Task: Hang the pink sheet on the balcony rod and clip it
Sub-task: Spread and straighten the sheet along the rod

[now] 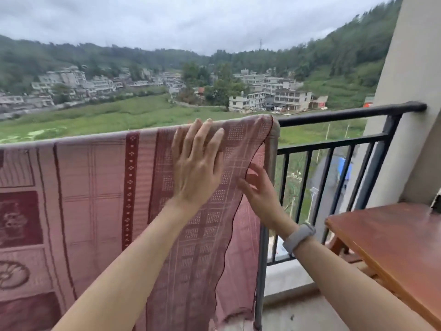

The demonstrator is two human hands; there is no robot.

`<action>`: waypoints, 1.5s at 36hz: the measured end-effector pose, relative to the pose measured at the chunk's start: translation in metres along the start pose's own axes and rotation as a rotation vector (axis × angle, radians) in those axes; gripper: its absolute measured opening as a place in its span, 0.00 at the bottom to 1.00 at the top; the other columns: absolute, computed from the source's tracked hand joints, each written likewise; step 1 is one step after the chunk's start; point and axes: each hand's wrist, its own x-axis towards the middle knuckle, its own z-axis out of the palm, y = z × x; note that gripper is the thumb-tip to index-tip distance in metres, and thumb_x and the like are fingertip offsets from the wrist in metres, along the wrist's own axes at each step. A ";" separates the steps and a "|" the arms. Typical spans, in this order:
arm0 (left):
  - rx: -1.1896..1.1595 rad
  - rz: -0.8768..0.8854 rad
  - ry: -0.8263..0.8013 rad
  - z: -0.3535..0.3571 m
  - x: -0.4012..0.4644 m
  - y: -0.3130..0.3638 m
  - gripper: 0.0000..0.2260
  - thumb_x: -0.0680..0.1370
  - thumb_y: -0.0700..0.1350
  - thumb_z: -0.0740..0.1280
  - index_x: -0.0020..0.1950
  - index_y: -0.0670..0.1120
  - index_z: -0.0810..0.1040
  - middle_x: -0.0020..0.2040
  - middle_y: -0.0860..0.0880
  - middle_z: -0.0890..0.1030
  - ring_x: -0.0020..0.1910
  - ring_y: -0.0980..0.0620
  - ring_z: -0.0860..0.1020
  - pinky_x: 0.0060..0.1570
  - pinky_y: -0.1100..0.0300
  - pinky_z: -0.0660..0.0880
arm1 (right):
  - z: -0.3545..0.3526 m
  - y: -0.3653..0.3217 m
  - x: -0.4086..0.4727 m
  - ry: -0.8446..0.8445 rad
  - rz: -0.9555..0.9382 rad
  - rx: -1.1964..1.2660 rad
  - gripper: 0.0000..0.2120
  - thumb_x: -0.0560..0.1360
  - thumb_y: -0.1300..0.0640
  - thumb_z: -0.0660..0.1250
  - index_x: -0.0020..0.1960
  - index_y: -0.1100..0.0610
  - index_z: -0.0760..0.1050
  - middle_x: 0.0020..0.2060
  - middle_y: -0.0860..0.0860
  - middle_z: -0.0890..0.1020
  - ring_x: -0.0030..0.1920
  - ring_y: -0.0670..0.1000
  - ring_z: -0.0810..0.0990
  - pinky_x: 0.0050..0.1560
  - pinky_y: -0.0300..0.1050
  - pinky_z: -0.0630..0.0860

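The pink sheet [95, 199], patterned in dark red, hangs draped over the black balcony rod [346, 114] and covers the railing from the left edge to the middle. My left hand [196, 163] lies flat and open against the sheet just below the rod, fingers spread. My right hand [259, 189], with a grey watch on its wrist, is open at the sheet's right hem, fingertips touching the edge. No clip is visible.
The bare railing bars [329, 177] continue right to a beige wall pillar [412, 91]. A reddish wooden table [393, 237] stands at the right, close to my right forearm. Concrete floor lies below. Fields, buildings and hills lie beyond the railing.
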 end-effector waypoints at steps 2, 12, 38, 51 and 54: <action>-0.054 -0.041 -0.020 -0.005 -0.024 0.004 0.14 0.77 0.43 0.62 0.63 0.43 0.72 0.67 0.42 0.70 0.69 0.44 0.63 0.68 0.44 0.62 | -0.008 0.009 -0.004 -0.118 0.033 -0.067 0.06 0.76 0.62 0.63 0.44 0.53 0.73 0.35 0.47 0.77 0.34 0.36 0.75 0.39 0.32 0.71; 0.088 -0.060 -0.066 -0.020 -0.049 0.030 0.17 0.77 0.51 0.60 0.64 0.46 0.70 0.65 0.45 0.71 0.67 0.46 0.65 0.68 0.40 0.56 | -0.056 -0.054 0.035 0.117 -0.165 -0.094 0.10 0.76 0.64 0.62 0.40 0.53 0.77 0.29 0.49 0.77 0.27 0.46 0.73 0.27 0.41 0.70; 0.100 -0.137 -0.051 0.014 0.046 0.022 0.11 0.76 0.49 0.61 0.56 0.48 0.77 0.52 0.48 0.79 0.52 0.45 0.75 0.58 0.49 0.59 | -0.058 0.003 0.020 -0.011 -0.018 -0.296 0.06 0.75 0.57 0.64 0.40 0.56 0.74 0.37 0.52 0.80 0.38 0.54 0.78 0.39 0.52 0.75; 0.224 -0.059 -0.254 -0.003 0.040 0.004 0.19 0.77 0.54 0.57 0.66 0.50 0.69 0.61 0.48 0.76 0.60 0.45 0.72 0.63 0.44 0.58 | -0.077 -0.053 0.087 0.462 -0.278 -0.345 0.06 0.77 0.59 0.62 0.48 0.63 0.72 0.40 0.54 0.79 0.37 0.50 0.75 0.36 0.39 0.68; 0.179 -0.067 -0.202 -0.003 0.045 -0.001 0.14 0.78 0.49 0.61 0.63 0.51 0.73 0.55 0.50 0.80 0.52 0.46 0.76 0.54 0.50 0.61 | -0.066 -0.046 0.069 0.478 -0.322 -0.291 0.08 0.77 0.57 0.64 0.50 0.63 0.71 0.40 0.53 0.77 0.36 0.50 0.75 0.35 0.41 0.71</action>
